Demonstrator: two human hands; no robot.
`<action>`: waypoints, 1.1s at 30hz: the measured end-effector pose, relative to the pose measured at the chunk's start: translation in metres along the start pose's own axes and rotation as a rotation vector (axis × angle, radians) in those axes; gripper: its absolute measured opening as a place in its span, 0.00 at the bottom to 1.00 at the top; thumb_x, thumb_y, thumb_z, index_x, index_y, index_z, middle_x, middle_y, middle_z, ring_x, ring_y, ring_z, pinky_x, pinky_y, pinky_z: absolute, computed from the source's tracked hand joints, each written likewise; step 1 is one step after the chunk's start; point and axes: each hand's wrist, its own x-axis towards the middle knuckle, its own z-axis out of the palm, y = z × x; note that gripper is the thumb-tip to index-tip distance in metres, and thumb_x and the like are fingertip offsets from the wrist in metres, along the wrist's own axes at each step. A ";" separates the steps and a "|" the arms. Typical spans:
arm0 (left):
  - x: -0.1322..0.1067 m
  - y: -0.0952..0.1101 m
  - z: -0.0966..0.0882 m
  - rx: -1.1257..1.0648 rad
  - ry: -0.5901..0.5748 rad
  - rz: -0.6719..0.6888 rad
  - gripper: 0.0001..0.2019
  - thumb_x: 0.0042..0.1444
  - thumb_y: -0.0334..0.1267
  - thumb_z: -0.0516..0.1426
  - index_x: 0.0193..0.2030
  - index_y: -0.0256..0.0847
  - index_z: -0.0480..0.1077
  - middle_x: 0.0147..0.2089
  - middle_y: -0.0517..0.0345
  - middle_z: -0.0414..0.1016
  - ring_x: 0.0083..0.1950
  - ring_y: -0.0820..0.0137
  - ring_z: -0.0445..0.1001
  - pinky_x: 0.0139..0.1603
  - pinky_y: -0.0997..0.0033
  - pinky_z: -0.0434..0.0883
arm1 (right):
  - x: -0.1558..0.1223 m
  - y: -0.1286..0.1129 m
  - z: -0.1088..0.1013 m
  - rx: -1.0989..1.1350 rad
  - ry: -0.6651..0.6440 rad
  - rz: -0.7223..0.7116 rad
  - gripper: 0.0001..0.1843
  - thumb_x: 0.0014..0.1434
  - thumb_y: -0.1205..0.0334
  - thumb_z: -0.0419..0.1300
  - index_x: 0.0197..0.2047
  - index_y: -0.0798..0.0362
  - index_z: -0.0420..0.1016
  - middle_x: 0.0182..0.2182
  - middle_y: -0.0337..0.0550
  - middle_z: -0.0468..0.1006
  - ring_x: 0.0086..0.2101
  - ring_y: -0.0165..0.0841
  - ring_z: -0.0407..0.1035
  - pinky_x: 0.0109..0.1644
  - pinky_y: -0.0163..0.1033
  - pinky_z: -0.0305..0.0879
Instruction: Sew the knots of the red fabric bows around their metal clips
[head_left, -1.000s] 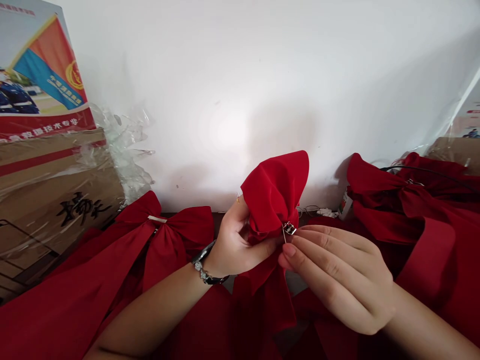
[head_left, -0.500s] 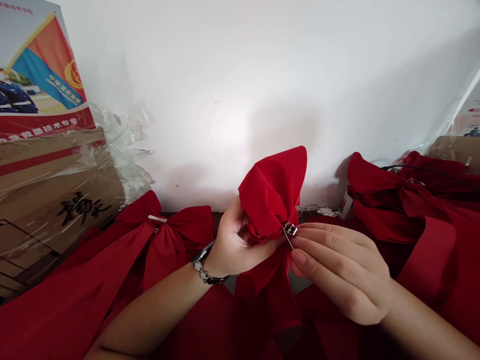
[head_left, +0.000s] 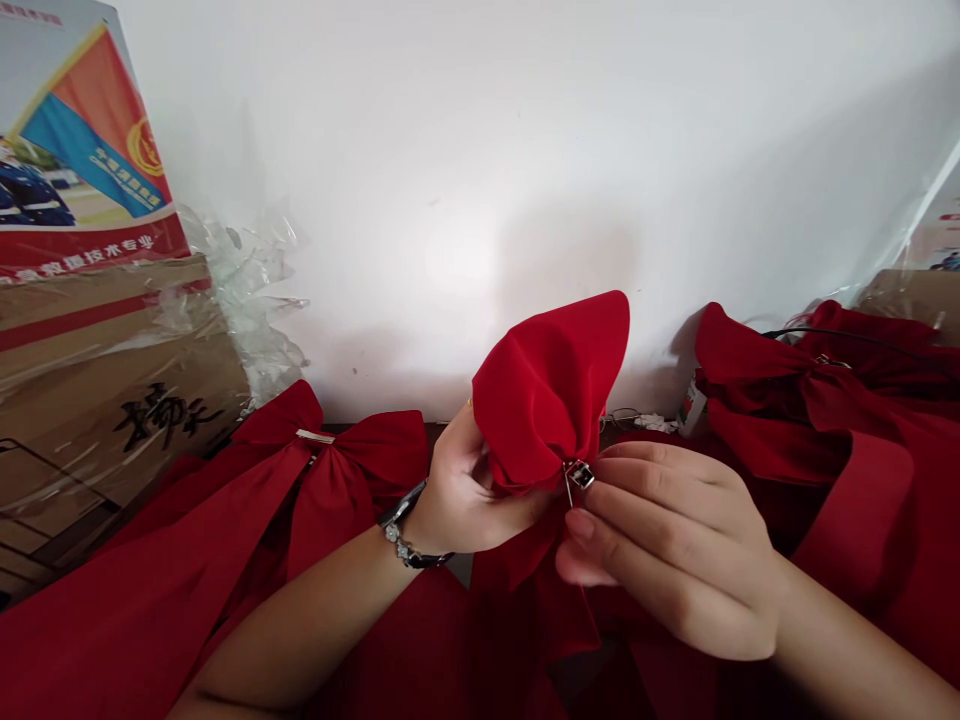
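My left hand (head_left: pixel 476 485) is closed round a red fabric bow (head_left: pixel 551 390), holding its gathered middle with the loops fanned upward. A small silver metal barrette clip (head_left: pixel 582 476) sits at the bow's centre, its thin arm swung out away from the body. My right hand (head_left: pixel 679 545) pinches at this clip from the right, its fingertips against the clip's body and the thumb by the end of the thin arm. Red ribbon tails hang down below the hands, partly hidden by them.
Another red bow (head_left: pixel 349 455) with a silver clip lies at left. More red bows (head_left: pixel 787 390) are heaped at right, near a black cable. Glasses (head_left: pixel 624 418) rest by the white wall (head_left: pixel 420 200). A cardboard box (head_left: pixel 97 370) with loose plastic wrap stands at left.
My right thumb has moved slightly left and down. The clip has turned and sunk a little, its thin arm now pointing more steeply downward. The bow's loops tilt slightly further right.
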 end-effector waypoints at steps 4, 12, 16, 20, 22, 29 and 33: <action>0.004 0.003 -0.003 -0.007 -0.107 0.037 0.21 0.49 0.29 0.65 0.49 0.44 0.65 0.36 0.58 0.75 0.37 0.67 0.76 0.38 0.64 0.78 | 0.003 0.006 0.002 0.140 0.223 0.152 0.07 0.62 0.57 0.59 0.37 0.52 0.73 0.26 0.43 0.75 0.27 0.31 0.71 0.29 0.36 0.71; 0.014 0.010 -0.007 -0.007 -0.190 0.086 0.13 0.51 0.27 0.62 0.41 0.41 0.67 0.38 0.57 0.73 0.39 0.68 0.75 0.39 0.68 0.77 | 0.008 0.013 -0.001 0.840 -0.005 0.876 0.16 0.51 0.55 0.70 0.43 0.47 0.74 0.22 0.34 0.66 0.20 0.25 0.61 0.20 0.31 0.60; 0.017 0.012 -0.009 0.078 -0.195 0.100 0.12 0.49 0.27 0.63 0.39 0.40 0.68 0.38 0.56 0.73 0.39 0.68 0.74 0.39 0.68 0.76 | 0.009 0.010 -0.002 0.908 0.037 0.865 0.12 0.51 0.62 0.70 0.40 0.45 0.77 0.23 0.34 0.66 0.24 0.26 0.64 0.27 0.32 0.66; 0.020 0.016 -0.007 0.064 -0.222 0.106 0.10 0.47 0.26 0.63 0.35 0.40 0.67 0.31 0.61 0.70 0.32 0.73 0.71 0.33 0.73 0.74 | 0.011 0.010 -0.002 1.020 0.006 0.805 0.12 0.52 0.68 0.67 0.40 0.46 0.78 0.25 0.35 0.73 0.28 0.27 0.70 0.31 0.32 0.71; 0.021 0.017 -0.006 0.017 -0.247 0.096 0.10 0.47 0.26 0.63 0.34 0.40 0.67 0.30 0.61 0.70 0.30 0.74 0.71 0.31 0.74 0.74 | 0.011 0.012 -0.001 1.046 -0.007 0.765 0.10 0.53 0.71 0.66 0.38 0.48 0.77 0.27 0.36 0.76 0.29 0.27 0.72 0.32 0.31 0.72; 0.018 0.010 -0.005 -0.104 -0.268 0.032 0.15 0.48 0.28 0.64 0.43 0.42 0.70 0.34 0.58 0.74 0.33 0.70 0.75 0.35 0.70 0.77 | 0.004 0.018 0.008 1.133 -0.029 0.761 0.02 0.57 0.68 0.61 0.34 0.53 0.74 0.26 0.36 0.73 0.23 0.25 0.66 0.26 0.31 0.67; 0.015 0.010 -0.006 -0.144 -0.244 -0.099 0.18 0.50 0.35 0.63 0.48 0.42 0.68 0.38 0.54 0.75 0.35 0.67 0.77 0.35 0.67 0.78 | 0.003 0.015 0.008 1.079 -0.031 0.833 0.02 0.59 0.66 0.58 0.34 0.54 0.71 0.20 0.32 0.61 0.18 0.22 0.53 0.18 0.28 0.55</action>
